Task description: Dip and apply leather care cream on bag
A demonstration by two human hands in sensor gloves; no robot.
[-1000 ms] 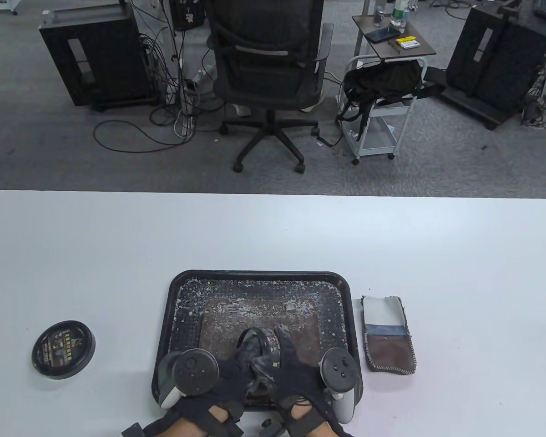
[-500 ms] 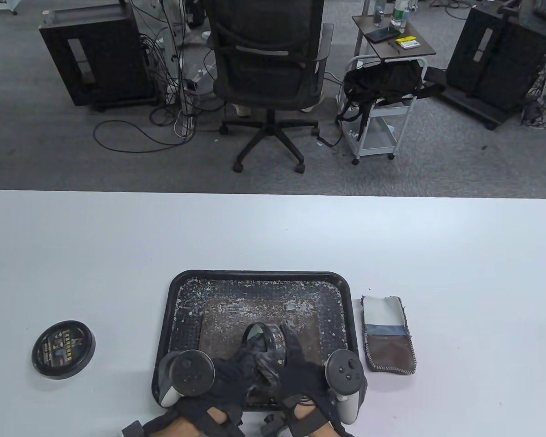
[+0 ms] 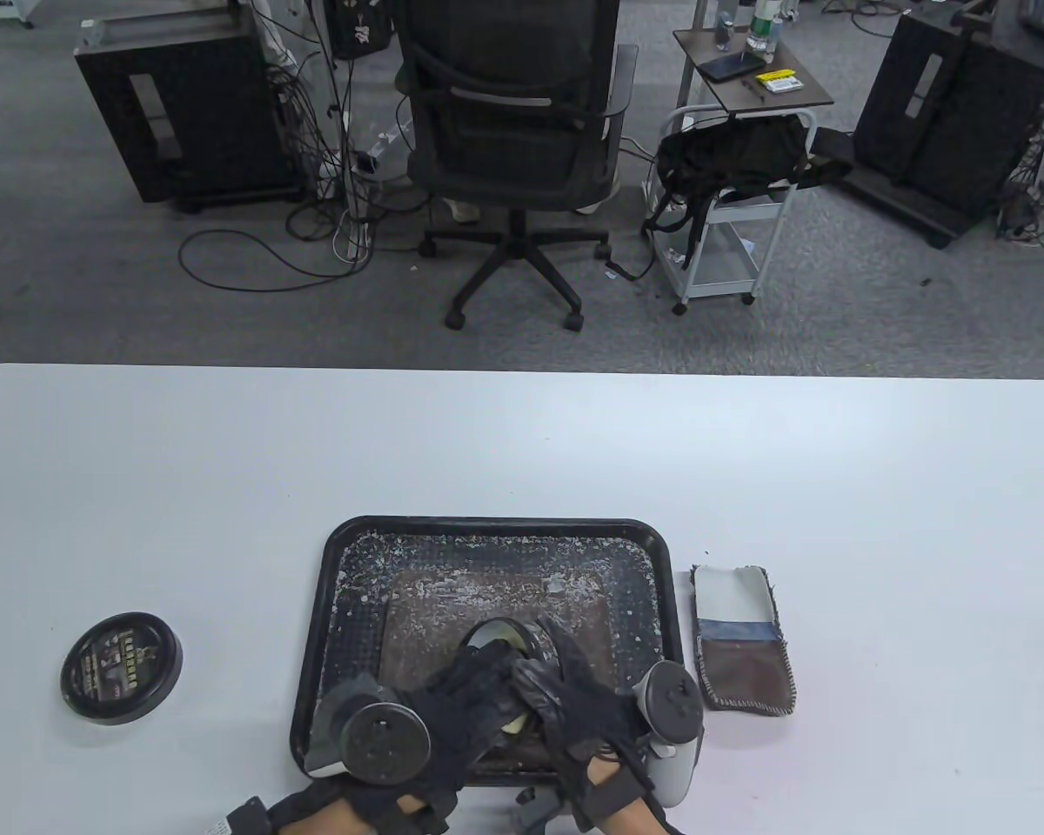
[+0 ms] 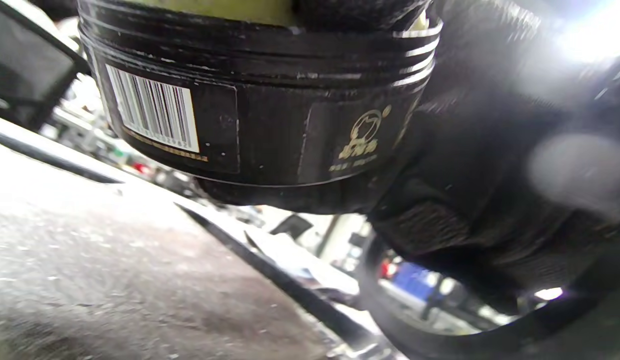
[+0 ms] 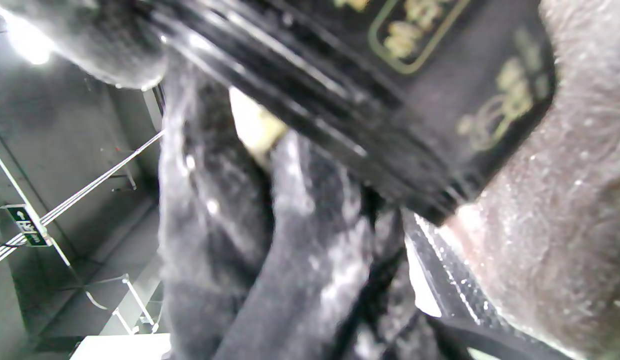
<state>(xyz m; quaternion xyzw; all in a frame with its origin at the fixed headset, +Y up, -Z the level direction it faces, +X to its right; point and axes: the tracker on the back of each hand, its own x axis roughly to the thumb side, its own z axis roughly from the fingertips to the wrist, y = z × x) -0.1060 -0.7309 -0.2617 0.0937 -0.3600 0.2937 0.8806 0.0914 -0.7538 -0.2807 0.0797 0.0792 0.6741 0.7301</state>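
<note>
Your left hand (image 3: pixel 452 696) and right hand (image 3: pixel 574 696) meet over the near half of the black rectangular plastic tray (image 3: pixel 652 557), and both curl around the round black jar of leather care cream (image 3: pixel 509 639), open-topped and held just above the tray's speckled floor. In the left wrist view the jar (image 4: pixel 260 115) shows a white barcode sticker (image 4: pixel 152 112) and a small gold emblem (image 4: pixel 365 132) with gold characters under it, too small to read; pale yellowish cream shows at the top edge. The right wrist view shows gold lettering in a gold frame on the jar wall (image 5: pixel 440 75), blurred beyond reading. The jar's round black lid (image 3: pixel 122 668) lies flat near the counter's near-left corner, its gold and green label (image 3: pixel 120 665) unreadable from here. Just off the tray's right edge lies the small flat brown, blue and white leather pouch (image 3: pixel 742 639) with stitched edges. The white counter (image 3: pixel 522 444) is bare across its far half and along the right side beyond the pouch.
</note>
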